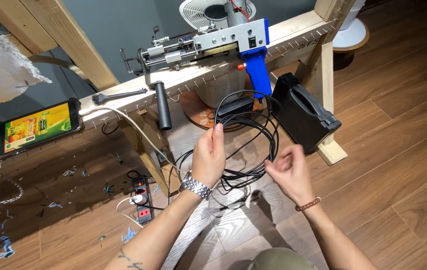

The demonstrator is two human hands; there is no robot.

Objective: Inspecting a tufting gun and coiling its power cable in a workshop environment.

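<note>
My left hand [209,156], with a metal watch on the wrist, grips a bundle of coiled black cable [258,131] near its top. My right hand [287,171], with a bead bracelet, pinches the lower right part of the same coil. A black power adapter [234,106] hangs at the top of the loops. The cable leads up toward a blue and silver tufting gun [213,45] that rests on the wooden frame [293,27] above my hands.
A black hard case [303,112] leans against the frame's right leg. A phone [37,127] with a lit screen lies on the frame's left. A power strip [142,197] and yarn scraps sit on the wooden floor. A white fan [213,12] stands behind.
</note>
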